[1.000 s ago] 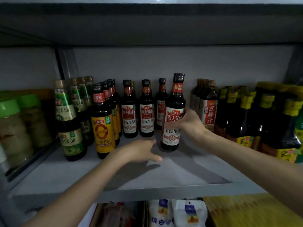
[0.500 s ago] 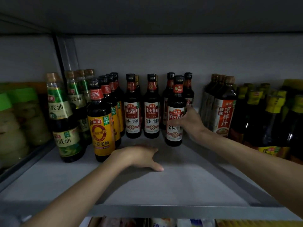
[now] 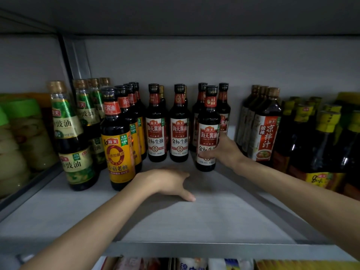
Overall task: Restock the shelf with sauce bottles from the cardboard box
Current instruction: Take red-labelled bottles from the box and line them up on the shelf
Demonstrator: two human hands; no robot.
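Right hand (image 3: 224, 151) grips a bottle (image 3: 207, 131) to seat it upright in its row; left hand (image 3: 167, 181) rests open on the shelf (image 3: 194, 221), likely bracing.

dark sauce bottle (image 3: 206, 131), red-and-white label, upright on grey shelf (image 3: 214, 215), just right of two matching bottles (image 3: 167, 125)

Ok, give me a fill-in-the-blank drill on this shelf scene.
1. The left hand lies on the shelf, holding ____.
2. The sauce bottle that the right hand grips stands ____.
3. The jars at far left have ____ lids.
Missing: nothing, upright, green.
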